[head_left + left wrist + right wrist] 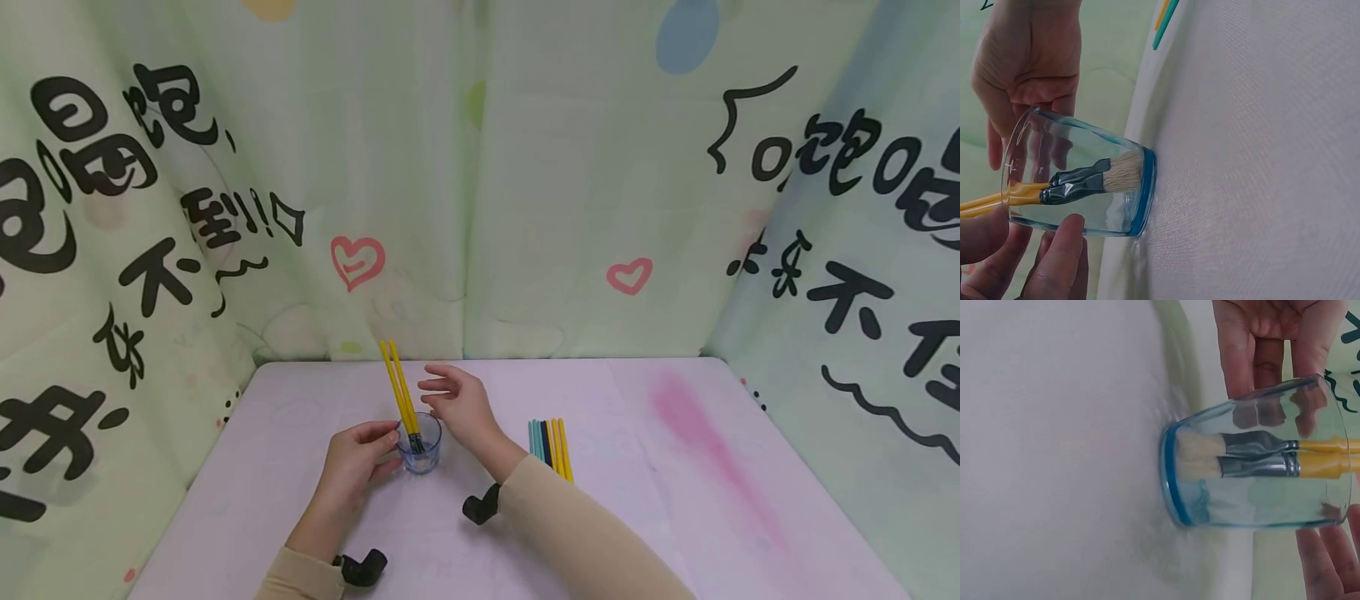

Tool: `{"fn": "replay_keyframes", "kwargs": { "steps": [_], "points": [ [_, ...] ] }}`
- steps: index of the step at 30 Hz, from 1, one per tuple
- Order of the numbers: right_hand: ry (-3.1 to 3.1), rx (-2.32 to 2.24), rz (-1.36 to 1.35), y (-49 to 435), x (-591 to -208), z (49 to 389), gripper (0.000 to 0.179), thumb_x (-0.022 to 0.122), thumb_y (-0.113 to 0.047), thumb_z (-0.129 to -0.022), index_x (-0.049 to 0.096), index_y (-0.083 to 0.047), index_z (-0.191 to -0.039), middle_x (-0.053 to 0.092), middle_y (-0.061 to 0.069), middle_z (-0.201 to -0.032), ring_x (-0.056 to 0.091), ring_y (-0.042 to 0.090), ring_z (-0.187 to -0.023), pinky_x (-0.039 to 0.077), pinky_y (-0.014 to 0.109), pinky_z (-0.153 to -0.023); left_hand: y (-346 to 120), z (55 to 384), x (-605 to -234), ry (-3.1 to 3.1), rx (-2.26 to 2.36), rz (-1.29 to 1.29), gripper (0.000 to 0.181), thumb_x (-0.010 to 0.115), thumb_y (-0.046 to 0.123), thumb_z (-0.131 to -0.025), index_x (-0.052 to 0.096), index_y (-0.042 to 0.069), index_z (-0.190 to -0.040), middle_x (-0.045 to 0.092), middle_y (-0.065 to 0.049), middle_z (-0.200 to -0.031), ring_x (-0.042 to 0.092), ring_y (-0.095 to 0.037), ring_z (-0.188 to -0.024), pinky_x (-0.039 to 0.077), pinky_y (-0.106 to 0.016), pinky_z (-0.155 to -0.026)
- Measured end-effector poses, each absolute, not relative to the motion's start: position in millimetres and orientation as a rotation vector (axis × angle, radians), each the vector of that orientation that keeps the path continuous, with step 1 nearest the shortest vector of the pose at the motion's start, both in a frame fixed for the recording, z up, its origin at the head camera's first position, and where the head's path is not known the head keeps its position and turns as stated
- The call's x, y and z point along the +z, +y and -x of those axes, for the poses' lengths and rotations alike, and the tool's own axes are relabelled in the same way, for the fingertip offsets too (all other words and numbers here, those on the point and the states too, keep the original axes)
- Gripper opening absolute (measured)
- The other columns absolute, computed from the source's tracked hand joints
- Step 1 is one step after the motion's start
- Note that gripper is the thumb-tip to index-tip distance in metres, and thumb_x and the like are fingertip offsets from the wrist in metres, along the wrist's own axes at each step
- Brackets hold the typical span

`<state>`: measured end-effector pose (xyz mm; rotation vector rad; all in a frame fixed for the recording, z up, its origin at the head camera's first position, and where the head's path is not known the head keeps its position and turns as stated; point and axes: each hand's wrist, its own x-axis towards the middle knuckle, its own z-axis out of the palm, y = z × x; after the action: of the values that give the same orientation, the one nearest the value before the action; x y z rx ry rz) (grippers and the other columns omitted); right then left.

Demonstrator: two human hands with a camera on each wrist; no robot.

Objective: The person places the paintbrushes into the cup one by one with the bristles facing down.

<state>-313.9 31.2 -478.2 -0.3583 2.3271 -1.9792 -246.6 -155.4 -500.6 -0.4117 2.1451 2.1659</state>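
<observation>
So, two brushes (407, 412) inside glass (430, 439).

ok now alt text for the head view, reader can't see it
Two yellow-handled brushes lean in a clear glass on a pale table, with a person's left grip at the glass's side and right grip raised beside the brushes. Teal, dark and yellow sticks lie to the right; a lettered curtain hangs behind.

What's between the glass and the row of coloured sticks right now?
In the head view, the right hand and its wrist lie between the glass and the sticks.
</observation>
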Motion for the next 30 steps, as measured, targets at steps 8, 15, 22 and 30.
{"fn": "replay_keyframes", "kwargs": {
  "steps": [8,15,22,30],
  "points": [
    [2.314,-1.985,0.289,48,-479,309,0.046,0.069,-0.002,-0.102,0.065,-0.015,-0.146,0.074,0.020,-0.135,0.077,0.034,-0.116,0.069,0.041,-0.092,-155,247,-500,2.152,2.154,0.416,0.030,0.074,0.010,-0.102,0.074,-0.001,-0.130,0.071,-0.020,-0.124,0.076,-0.019,-0.097,0.070,-0.040,-0.087],
    [2.315,-1.991,0.242,69,-482,306,0.047,0.070,-0.001,-0.101,0.065,-0.015,-0.146,0.073,0.023,-0.136,0.076,0.037,-0.117,0.069,0.040,-0.090,-154,246,-499,2.120,2.192,0.418,0.030,0.073,0.006,-0.101,0.073,-0.004,-0.130,0.071,-0.017,-0.118,0.075,-0.018,-0.096,0.070,-0.040,-0.085],
    [2.308,-2.026,0.185,96,-487,297,0.049,0.070,0.003,-0.099,0.066,-0.013,-0.145,0.073,0.025,-0.135,0.077,0.036,-0.115,0.070,0.043,-0.088,-152,246,-500,2.119,2.187,0.427,0.031,0.074,0.006,-0.101,0.073,-0.004,-0.130,0.071,-0.017,-0.119,0.075,-0.017,-0.095,0.070,-0.038,-0.085],
    [2.317,-2.030,0.132,119,-487,288,0.049,0.072,0.001,-0.100,0.065,-0.015,-0.146,0.073,0.023,-0.136,0.076,0.039,-0.118,0.070,0.043,-0.089,-152,247,-501,2.132,2.171,0.444,0.030,0.075,0.009,-0.101,0.074,-0.001,-0.129,0.070,-0.016,-0.120,0.075,-0.019,-0.099,0.070,-0.036,-0.084]
  ]
}}
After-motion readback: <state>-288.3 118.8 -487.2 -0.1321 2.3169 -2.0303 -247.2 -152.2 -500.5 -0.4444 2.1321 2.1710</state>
